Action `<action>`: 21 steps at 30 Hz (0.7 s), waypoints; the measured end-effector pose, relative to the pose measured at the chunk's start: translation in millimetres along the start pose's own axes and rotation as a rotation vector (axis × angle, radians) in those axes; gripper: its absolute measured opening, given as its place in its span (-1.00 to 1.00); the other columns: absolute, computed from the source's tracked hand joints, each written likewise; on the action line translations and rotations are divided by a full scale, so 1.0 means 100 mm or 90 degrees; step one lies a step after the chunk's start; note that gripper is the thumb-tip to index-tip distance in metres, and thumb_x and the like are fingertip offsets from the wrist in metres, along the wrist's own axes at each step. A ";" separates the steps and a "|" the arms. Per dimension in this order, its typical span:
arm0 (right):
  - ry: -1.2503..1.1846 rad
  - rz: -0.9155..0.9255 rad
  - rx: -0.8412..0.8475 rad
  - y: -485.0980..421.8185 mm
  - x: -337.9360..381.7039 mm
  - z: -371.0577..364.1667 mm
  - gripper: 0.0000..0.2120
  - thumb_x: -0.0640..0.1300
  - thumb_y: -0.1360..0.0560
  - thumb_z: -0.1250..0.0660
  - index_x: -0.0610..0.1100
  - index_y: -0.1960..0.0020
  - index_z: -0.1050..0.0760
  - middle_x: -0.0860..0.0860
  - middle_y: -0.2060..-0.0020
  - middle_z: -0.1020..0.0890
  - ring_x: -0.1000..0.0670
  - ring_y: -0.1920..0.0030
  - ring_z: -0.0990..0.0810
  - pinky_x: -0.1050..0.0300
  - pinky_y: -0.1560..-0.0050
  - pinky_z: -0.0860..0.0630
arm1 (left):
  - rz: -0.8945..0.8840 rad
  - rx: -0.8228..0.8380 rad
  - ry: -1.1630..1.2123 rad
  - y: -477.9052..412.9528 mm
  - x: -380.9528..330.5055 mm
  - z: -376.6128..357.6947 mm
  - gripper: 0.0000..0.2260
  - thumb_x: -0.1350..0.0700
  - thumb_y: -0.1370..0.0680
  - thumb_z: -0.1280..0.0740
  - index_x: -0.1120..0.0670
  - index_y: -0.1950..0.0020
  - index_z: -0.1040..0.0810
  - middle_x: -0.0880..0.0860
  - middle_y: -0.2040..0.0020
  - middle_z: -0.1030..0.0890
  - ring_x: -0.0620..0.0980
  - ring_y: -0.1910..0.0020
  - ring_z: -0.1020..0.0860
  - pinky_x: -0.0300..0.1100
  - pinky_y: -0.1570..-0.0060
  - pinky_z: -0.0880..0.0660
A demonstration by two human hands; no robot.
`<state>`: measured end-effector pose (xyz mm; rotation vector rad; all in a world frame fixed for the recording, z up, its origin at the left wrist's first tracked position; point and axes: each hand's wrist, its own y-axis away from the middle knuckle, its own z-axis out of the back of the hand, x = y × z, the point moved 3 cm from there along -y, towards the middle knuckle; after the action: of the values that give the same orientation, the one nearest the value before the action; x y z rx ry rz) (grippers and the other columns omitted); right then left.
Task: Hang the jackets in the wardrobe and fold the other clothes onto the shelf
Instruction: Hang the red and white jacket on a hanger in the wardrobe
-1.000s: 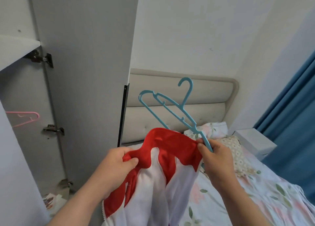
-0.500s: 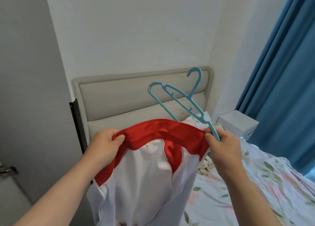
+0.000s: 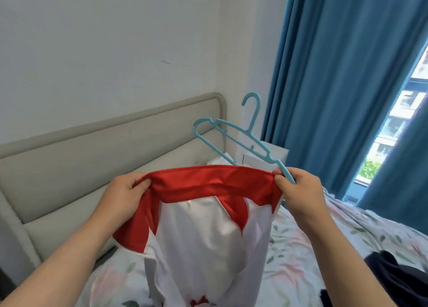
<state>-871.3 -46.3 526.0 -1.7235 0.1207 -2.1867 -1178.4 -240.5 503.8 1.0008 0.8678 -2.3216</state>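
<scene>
Bedroom, floral bed [image 3: 312,248] below. You held red-and-white jacket [image 3: 203,241] up by collar, left hand [image 3: 125,197] pinching one end, right hand [image 3: 301,190] pinching other end plus blue hanger [image 3: 250,134] tip; hanger's long axis ran up-left, above collar, not inside yet.

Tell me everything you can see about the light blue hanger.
The light blue hanger looks like thin moulded plastic, with a curved hook, notched sloping arms and a lower bar. It is bare and tilted, hook upward. The right hand grips one end along with the red jacket collar; the other end juts free.
</scene>
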 end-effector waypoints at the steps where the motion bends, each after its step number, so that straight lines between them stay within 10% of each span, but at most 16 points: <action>1: 0.007 -0.007 -0.019 -0.02 -0.03 0.07 -0.73 -0.23 -0.52 -0.37 0.04 0.28 -0.67 0.03 0.37 -0.65 0.06 0.32 -0.53 0.15 0.28 -0.51 | -0.022 0.018 -0.006 -0.10 0.04 -0.06 -0.67 0.23 -0.59 -0.32 -0.21 0.17 -0.62 -0.41 0.25 -0.62 -0.48 0.24 -0.54 -0.54 0.22 -0.39; 10: 0.156 0.008 -0.204 0.05 0.05 0.57 -0.65 -0.28 -0.45 -0.33 0.15 0.31 -0.64 0.21 0.45 -0.59 0.21 0.42 -0.47 0.34 0.36 -0.40 | -0.177 0.088 -0.173 -1.04 -0.02 -0.69 -0.83 0.01 -0.62 -0.29 0.01 0.03 -0.65 0.13 0.14 -0.68 0.21 0.13 -0.61 0.00 0.18 -0.46; 17: 0.276 -0.029 -0.254 0.41 0.42 0.98 -0.75 -0.21 -0.45 -0.35 0.11 0.23 -0.66 -0.03 0.29 -0.67 0.11 0.34 -0.51 0.13 0.26 -0.50 | -0.160 0.233 -0.050 -1.40 -0.50 -0.83 -0.81 0.01 -0.44 -0.53 -0.01 0.35 -0.61 -0.04 0.39 -0.60 -0.05 0.32 -0.55 -0.18 0.35 -0.43; 21: 0.281 -0.058 -0.245 0.70 0.61 1.25 -0.81 -0.20 -0.43 -0.37 0.07 0.18 -0.66 0.01 0.38 -0.60 0.06 0.35 -0.48 0.08 0.22 -0.47 | -0.116 0.448 0.178 -1.53 -0.82 -0.76 -0.67 -0.11 -0.15 -0.67 -0.03 0.20 -0.70 0.06 0.32 -0.70 0.00 0.38 -0.63 -0.19 0.29 -0.55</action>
<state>-749.0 -112.8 594.7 -1.4031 0.6193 -2.7203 -1186.4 -67.7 580.8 1.6118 0.2131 -2.7543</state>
